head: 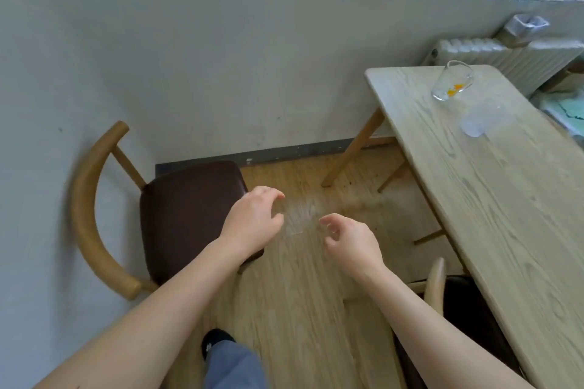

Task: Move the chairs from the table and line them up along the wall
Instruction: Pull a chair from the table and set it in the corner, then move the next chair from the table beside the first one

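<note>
A chair (189, 218) with a curved wooden backrest and a dark brown, smooth padded seat stands against the wall (158, 41), partly under the left hand (252, 224). A second chair (442, 300), pale curved wood and what looks like a dark seat, sits below the right hand (354, 246), tucked at the grainy light-wood table (505, 199). Both hands hover over the plank floor (300, 294), fingers loosely curled, empty.

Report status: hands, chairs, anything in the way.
Left hand and right hand open, empty. One chair backed against wall; second chair tucked at table. Floor between looks clear.
</note>
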`<action>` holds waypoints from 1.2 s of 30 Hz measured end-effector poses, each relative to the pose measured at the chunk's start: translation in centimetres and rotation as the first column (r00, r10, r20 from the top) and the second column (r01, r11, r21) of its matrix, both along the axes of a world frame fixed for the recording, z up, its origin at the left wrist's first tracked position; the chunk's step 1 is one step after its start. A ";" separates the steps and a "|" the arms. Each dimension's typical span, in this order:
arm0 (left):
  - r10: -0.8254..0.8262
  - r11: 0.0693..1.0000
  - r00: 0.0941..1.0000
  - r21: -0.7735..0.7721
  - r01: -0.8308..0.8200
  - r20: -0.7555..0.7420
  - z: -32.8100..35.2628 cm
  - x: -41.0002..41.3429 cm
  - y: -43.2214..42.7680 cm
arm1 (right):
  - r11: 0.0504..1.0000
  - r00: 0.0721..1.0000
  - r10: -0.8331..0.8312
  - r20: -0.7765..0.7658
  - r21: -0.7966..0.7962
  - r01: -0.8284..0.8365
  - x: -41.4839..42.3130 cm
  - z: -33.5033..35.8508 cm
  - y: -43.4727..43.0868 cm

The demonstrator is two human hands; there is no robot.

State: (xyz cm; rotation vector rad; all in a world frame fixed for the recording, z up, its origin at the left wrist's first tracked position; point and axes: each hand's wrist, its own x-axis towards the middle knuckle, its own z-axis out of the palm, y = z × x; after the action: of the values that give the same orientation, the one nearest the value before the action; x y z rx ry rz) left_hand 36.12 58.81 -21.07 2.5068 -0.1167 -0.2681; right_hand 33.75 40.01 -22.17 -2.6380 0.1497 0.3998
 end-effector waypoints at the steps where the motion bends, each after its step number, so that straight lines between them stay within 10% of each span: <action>1: -0.012 1.000 1.000 0.004 0.012 0.010 0.4 -0.9 -1.6 | 1.000 1.000 -0.007 0.005 0.006 0.007 -1.0 0.2 -1.4; 20: -0.122 0.992 0.992 0.025 0.122 0.034 4.6 -19.1 -21.2 | 0.984 0.985 -0.173 0.011 0.032 0.173 -21.9 2.6 -21.8; 36: 0.012 0.986 0.899 -0.143 -0.083 -0.437 -4.1 -26.9 -24.5 | 0.951 0.950 -0.307 -0.063 0.019 0.309 -31.8 -0.4 -27.3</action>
State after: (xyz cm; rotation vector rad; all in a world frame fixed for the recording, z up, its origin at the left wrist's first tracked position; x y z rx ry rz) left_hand 9.24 34.35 -25.18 2.2274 0.1025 -0.7614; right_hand 1.96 12.70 -22.59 -2.5182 0.5633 0.3690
